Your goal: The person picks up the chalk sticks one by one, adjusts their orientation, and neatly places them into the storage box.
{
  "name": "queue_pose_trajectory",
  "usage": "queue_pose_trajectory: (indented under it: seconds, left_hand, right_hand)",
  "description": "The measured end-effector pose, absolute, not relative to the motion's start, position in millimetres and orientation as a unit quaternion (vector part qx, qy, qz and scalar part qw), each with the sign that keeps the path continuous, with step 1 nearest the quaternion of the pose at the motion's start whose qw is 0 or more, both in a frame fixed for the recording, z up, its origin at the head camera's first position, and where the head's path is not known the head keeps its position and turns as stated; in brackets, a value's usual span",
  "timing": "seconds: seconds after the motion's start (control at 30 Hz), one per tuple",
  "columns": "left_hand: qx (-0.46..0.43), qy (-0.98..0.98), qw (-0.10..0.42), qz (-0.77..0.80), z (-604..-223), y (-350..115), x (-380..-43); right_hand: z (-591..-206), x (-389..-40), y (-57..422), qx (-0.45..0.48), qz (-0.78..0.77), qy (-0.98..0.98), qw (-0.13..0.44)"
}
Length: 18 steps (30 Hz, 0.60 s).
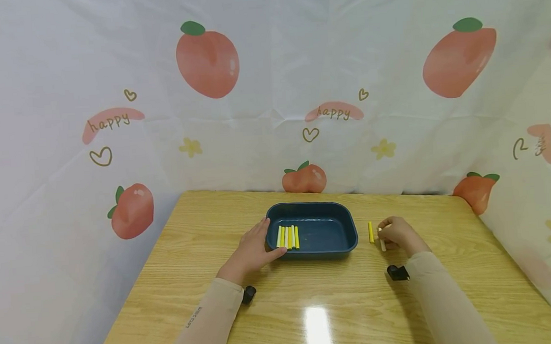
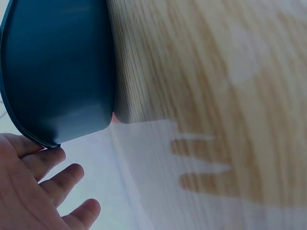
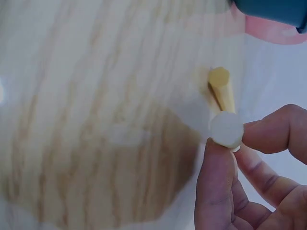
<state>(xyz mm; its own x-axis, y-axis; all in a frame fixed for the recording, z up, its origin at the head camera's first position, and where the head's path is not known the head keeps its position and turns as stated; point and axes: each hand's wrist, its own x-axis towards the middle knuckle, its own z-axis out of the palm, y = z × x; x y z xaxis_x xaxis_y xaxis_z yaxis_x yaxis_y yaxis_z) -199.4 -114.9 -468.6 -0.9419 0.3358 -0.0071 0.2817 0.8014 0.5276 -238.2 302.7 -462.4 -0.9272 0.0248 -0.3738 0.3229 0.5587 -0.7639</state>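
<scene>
A dark blue tray [image 1: 328, 255] stands on the table, with a row of white and yellow chalk sticks [image 1: 287, 237] lying side by side at its left end. My left hand [image 1: 254, 249] rests against that end, thumb at the near rim and fingers along the left side. Seen from the left wrist, the spread fingers [image 2: 61, 183] touch the tray's edge only near the index side. Right of the tray, my right hand [image 1: 399, 233] pinches a white chalk stick [image 3: 227, 129] between thumb and fingers. Beside it lies a yellow chalk stick [image 1: 371, 232], apart from the tray.
The wooden table [image 1: 202, 218] backs onto a white cloth [image 1: 268, 51] printed with peaches and hearts. Black wrist devices [image 1: 397, 273] sit under both forearms. A bright light reflection [image 1: 318, 332] shows on the near tabletop.
</scene>
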Motion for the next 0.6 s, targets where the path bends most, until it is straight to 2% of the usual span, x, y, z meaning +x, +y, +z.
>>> queue_pose_trajectory:
  seconds: [0.6]
  left_hand:
    - [0.151, 0.95, 0.058, 0.268, -468.4, -113.4, -198.9]
  right_hand:
    - [-437.9, -229.5, 310.0, 0.066, -0.496, 0.849, 0.168]
